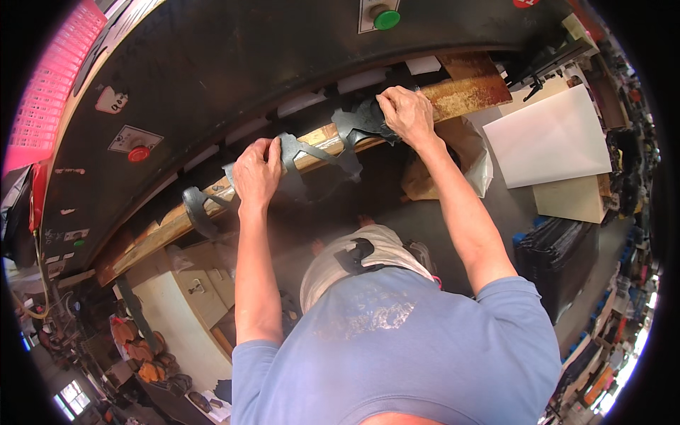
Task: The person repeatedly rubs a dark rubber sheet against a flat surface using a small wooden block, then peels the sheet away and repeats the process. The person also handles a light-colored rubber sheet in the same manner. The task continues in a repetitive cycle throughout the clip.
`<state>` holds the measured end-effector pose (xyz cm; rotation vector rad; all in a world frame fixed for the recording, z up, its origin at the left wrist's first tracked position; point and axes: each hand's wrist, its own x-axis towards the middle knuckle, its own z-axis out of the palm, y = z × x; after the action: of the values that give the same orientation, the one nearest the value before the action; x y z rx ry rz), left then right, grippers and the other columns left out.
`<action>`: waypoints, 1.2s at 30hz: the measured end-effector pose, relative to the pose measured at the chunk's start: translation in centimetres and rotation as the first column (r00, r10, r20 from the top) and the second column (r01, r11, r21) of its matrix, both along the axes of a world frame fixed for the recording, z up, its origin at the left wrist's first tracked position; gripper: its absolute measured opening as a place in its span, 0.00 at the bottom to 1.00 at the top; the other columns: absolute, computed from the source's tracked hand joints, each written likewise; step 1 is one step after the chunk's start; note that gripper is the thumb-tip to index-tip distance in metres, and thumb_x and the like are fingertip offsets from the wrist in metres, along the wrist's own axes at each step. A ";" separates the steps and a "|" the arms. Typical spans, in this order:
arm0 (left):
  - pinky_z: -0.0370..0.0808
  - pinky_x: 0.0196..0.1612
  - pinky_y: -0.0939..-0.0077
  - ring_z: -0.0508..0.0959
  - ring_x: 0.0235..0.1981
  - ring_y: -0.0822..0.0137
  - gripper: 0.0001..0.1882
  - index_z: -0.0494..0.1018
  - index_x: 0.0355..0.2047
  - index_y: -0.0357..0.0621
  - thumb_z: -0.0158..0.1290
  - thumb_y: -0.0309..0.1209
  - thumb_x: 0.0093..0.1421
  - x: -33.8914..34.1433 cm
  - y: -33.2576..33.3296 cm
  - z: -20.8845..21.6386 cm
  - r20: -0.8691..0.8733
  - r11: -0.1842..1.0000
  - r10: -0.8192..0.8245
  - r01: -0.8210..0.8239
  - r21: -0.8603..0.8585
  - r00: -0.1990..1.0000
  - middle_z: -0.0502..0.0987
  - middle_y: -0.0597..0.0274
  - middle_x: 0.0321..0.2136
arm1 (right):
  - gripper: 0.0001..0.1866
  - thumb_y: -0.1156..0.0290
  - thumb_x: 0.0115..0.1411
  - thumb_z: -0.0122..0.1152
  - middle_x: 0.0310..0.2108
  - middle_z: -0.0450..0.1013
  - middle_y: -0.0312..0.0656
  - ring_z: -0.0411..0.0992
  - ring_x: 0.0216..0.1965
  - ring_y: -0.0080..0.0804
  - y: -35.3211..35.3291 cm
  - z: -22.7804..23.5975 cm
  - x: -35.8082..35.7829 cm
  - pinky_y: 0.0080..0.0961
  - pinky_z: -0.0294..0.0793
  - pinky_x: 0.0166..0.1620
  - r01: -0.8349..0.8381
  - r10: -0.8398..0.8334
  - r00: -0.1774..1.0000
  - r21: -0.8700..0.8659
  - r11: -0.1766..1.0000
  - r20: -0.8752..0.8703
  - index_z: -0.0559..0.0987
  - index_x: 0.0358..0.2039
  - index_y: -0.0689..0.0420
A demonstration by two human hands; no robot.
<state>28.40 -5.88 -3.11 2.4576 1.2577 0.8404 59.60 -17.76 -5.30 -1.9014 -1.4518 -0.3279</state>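
Gray sheet (292, 151) drapes over wood ledge (170, 227), gripped by L fingers (263, 150) & R fingers (398, 100).

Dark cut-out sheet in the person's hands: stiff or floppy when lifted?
Probably floppy: parts of the dark sheet hang over the wooden ledge. Likely light for its size, since it looks thin and has large gaps. Its narrow strips might twist or snag.

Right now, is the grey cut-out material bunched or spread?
Mostly spread: the grey cut-out material lies along the wooden ledge, gaps open between its strips. Beneath left hand and right hand, cannot tell.
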 end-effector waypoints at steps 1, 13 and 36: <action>0.78 0.38 0.52 0.83 0.33 0.43 0.14 0.84 0.36 0.40 0.60 0.39 0.70 0.0 0.1 0.0 0.011 1.000 -0.007 0.007 0.003 1.000 0.84 0.46 0.30 | 0.10 0.67 0.65 0.66 0.27 0.79 0.42 0.80 0.33 0.48 0.0 0.0 0.1 0.45 0.73 0.39 -0.016 0.015 1.000 -0.011 1.000 -0.011 0.81 0.27 0.55; 0.78 0.34 0.64 0.83 0.28 0.55 0.08 0.83 0.36 0.41 0.63 0.33 0.68 -3.1 -6.5 -2.0 0.068 0.985 0.041 -0.029 -0.167 0.997 0.83 0.53 0.28 | 0.05 0.74 0.67 0.67 0.32 0.80 0.38 0.77 0.32 0.24 -6.3 2.9 -2.3 0.23 0.78 0.39 0.110 -0.033 0.692 0.060 0.992 -0.721 0.85 0.38 0.62; 0.75 0.22 0.82 0.73 0.21 0.83 0.14 0.78 0.30 0.36 0.61 0.32 0.72 -9.5 -10.8 0.8 0.185 0.438 0.098 0.125 -0.890 0.978 0.75 0.73 0.20 | 0.43 0.57 0.44 0.74 0.63 0.64 0.64 0.64 0.59 0.65 4.1 0.8 -12.0 0.56 0.69 0.62 0.046 -0.081 0.990 -0.271 0.961 -0.119 0.79 0.61 0.64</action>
<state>18.90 -16.69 -2.26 1.4268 1.1504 0.2356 47.59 -13.64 -4.46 -2.1447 -1.4075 -0.0351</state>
